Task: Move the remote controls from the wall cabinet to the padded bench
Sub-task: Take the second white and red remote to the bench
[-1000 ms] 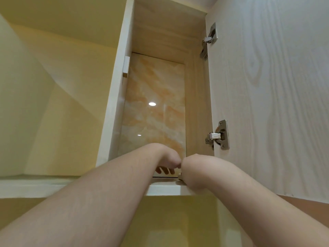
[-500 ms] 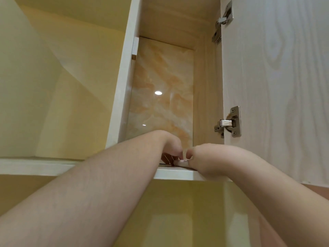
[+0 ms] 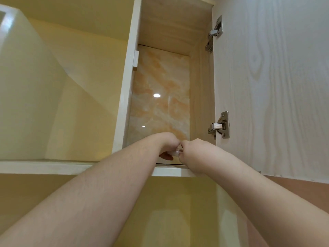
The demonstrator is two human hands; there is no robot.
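Seen from below, the wall cabinet [image 3: 124, 111] stands with its door [image 3: 270, 86] swung open to the right. Both my arms reach up over its bottom shelf edge [image 3: 167, 171]. My left hand [image 3: 165, 143] and my right hand [image 3: 193, 150] meet just inside the opening, fingers curled. Between them shows a small pale end of a remote control [image 3: 177, 152], pinched by my right thumb and touched by my left fingers. The rest of it is hidden behind my hands. The padded bench is out of view.
The cabinet's back is a glossy orange marbled panel [image 3: 160, 104]. Two metal hinges [image 3: 219, 125] sit on the door's inner side. Yellow wall [image 3: 53, 86] lies to the left and below the shelf.
The camera view has shifted slightly. My two hands have closed together, and the pale end of the remote now shows between them just above the shelf edge.
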